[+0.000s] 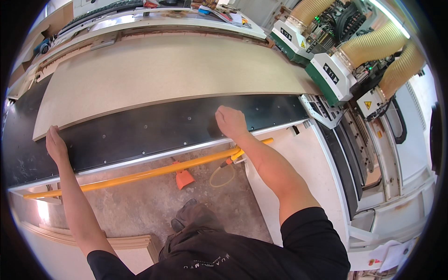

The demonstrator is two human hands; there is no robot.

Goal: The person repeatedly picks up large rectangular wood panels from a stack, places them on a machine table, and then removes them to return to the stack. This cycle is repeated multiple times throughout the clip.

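Note:
A large tan fibreboard panel (168, 70) lies flat across the black machine bed (135, 135). At its near left corner, my left hand (56, 145) rests with fingers stretched out against the panel's edge. My right hand (230, 122) is closed in a fist over the black bed, a short way in front of the panel's near edge. I see nothing sticking out of that fist. On the right, the panel reaches up to the machine heads.
White and green machine heads (330, 79) with ribbed hoses (375, 44) stand at the right. A yellow bar (158, 172) runs along the bed's front. Below it are an orange pedal-like piece (184, 178) and a thin hose loop. Stacked boards (130, 242) stand at lower left.

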